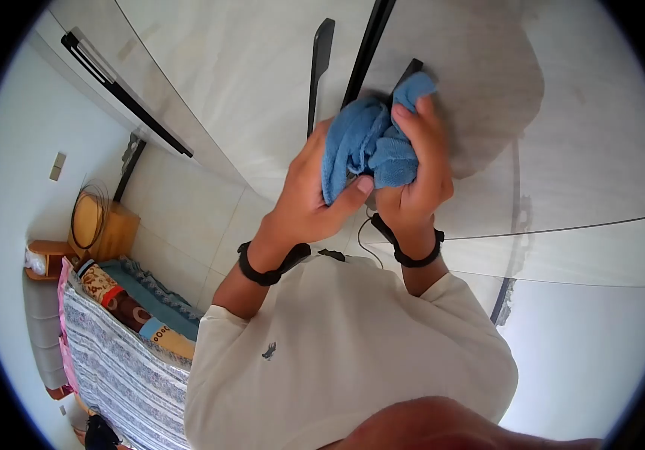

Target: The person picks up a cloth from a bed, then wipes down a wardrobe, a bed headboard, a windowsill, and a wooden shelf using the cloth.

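Note:
A crumpled blue cloth [382, 150], its weave like a towel, is bunched between both of my hands in front of a pale cabinet door. My left hand [309, 184] closes on its left and lower side, thumb pressed against the folds. My right hand [426, 154] grips the other side, with one end of the cloth sticking up past the fingers. A dark handle [414, 67] shows just above the cloth, its lower part hidden. Whether the cloth touches it I cannot tell.
More black handles stand on the pale doors, one [322, 60] left of the cloth and another [123, 94] farther left. A bed [127, 337] with a striped cover and a wooden bedside cabinet [116, 229] are at lower left. A shadow darkens the right door.

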Motion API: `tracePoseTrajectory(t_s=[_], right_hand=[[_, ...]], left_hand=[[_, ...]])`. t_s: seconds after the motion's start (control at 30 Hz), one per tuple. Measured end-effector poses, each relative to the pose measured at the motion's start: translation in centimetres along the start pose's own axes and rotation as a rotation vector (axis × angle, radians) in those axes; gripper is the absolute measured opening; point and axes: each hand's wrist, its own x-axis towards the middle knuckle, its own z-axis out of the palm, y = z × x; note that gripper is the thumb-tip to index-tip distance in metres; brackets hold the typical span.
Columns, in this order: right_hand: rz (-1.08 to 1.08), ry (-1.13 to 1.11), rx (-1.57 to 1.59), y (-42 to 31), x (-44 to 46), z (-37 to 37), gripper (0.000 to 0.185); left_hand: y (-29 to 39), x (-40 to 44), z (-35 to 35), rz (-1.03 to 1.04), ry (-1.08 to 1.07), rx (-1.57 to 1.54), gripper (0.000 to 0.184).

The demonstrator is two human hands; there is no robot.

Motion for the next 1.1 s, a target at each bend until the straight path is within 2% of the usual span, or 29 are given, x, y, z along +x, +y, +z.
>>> tracePoseTrajectory(t_s=[0.07, 0.1, 0.17, 0.2, 0.23, 0.27, 0.33, 0.37, 0.47, 0.5, 0.53, 0.6, 0.63, 0.67, 0.7, 0.73, 0.77, 0.8, 0.83, 0.87, 0.93, 0.97, 1.0, 1.03, 1.07, 1.1], right_hand=[[0.083, 0.000, -0.008, 0.3, -2.2, 0.1, 0.031], [0.089, -0.005, 0.003, 0.5, -3.9, 0.1, 0.031], [0.209, -0.099, 0.020, 1.0, -7.8, 0.3, 0.038], [0.204, -0.098, 0.008, 1.3, -9.4, 0.4, 0.038], [0.239, -0.203, 0.030, 1.4, -11.0, 0.0, 0.044], [0.281, -0.313, 0.056, 1.4, -12.2, -0.6, 0.050], [0.325, -0.390, 0.068, 1.7, -13.6, -1.5, 0.054], [0.363, -0.448, 0.099, 1.5, -14.2, -1.4, 0.059], [0.409, -0.461, 0.110, 1.2, -15.5, -1.8, 0.056], [0.389, -0.393, 0.186, 1.4, -16.0, -1.6, 0.047], [0.396, -0.400, 0.209, 1.1, -15.5, -1.7, 0.047], [0.272, -0.228, 0.372, 0.5, -13.2, -2.1, 0.035], [0.277, -0.228, 0.385, 0.0, -12.2, -2.1, 0.035], [0.212, -0.161, 0.360, -0.5, -11.0, -2.1, 0.031], [0.147, -0.090, 0.330, -1.0, -10.2, -2.1, 0.028], [0.148, -0.081, 0.336, -1.4, -10.0, -2.6, 0.028], [0.252, -0.180, 0.442, -2.0, -10.1, -3.4, 0.025], [0.348, -0.288, 0.542, -2.3, -9.8, -3.9, 0.027], [0.030, -0.125, 0.465, -2.3, -8.4, -2.7, 0.040], [0.025, -0.116, 0.491, -2.5, -8.2, -3.4, 0.040], [0.418, -0.392, 0.681, -3.5, -7.9, -6.7, 0.031], [0.255, -0.034, 0.793, -5.0, -7.5, -6.0, 0.037], [0.087, 0.320, 0.885, -6.3, -6.6, -5.2, 0.044], [0.045, 0.441, 0.827, -6.2, -6.2, -5.2, 0.043], [0.045, 0.399, 0.702, -5.2, -6.1, -6.1, 0.043], [0.047, 0.408, 0.537, -3.8, -5.9, -6.3, 0.042]], left_hand=[[-0.7, -1.4, 0.3, -0.083, -0.029, 0.091, 0.053], [-1.4, -2.2, 0.4, -0.102, -0.040, 0.099, 0.061], [-3.2, -5.0, 0.6, -0.151, -0.026, 0.160, 0.064], [-4.2, -5.7, 1.0, -0.184, -0.028, 0.198, 0.067], [-4.5, -6.4, 1.1, -0.226, -0.051, 0.216, 0.070], [-5.2, -7.0, 1.1, -0.230, -0.056, 0.192, 0.070], [-6.3, -9.0, 0.9, -0.207, -0.124, 0.381, 0.068], [-6.9, -9.4, 0.6, -0.130, -0.176, 0.461, 0.066], [-6.0, -9.1, 1.0, -0.246, -0.071, 0.531, 0.063], [-5.6, -8.8, 1.3, -0.288, 0.004, 0.632, 0.054], [-5.4, -8.5, 0.8, -0.306, 0.012, 0.647, 0.054], [-5.4, -8.0, 0.0, -0.939, -0.216, 0.482, 0.041], [-6.1, -8.8, -0.8, -0.774, -0.344, 0.619, 0.039], [-6.3, -9.2, -1.3, -0.780, -0.343, 0.629, 0.039], [-5.6, -8.9, -1.7, -0.779, -0.453, 0.525, 0.048], [-5.0, -8.3, -2.1, -0.776, -0.560, 0.419, 0.056], [-4.0, -7.9, -2.2, -0.789, -0.559, 0.437, 0.056], [-2.9, -7.5, -1.7, -0.684, -0.391, 0.264, 0.056], [-2.0, -6.9, -0.8, -0.568, -0.227, 0.084, 0.055], [-0.8, -6.3, -0.6, -0.571, -0.212, 0.108, 0.055], [0.8, -5.1, 0.4, -0.509, -0.087, -0.111, 0.045], [1.0, -4.7, 1.1, -0.513, -0.051, -0.098, 0.045], [0.9, -4.2, 1.8, -0.353, -0.152, 0.116, 0.044], [0.9, -3.7, 1.8, -0.195, -0.288, 0.324, 0.043], [0.6, -3.7, 3.1, -0.186, -0.190, 0.330, 0.043], [0.4, -3.4, 3.6, -0.242, -0.350, 0.407, 0.044]])
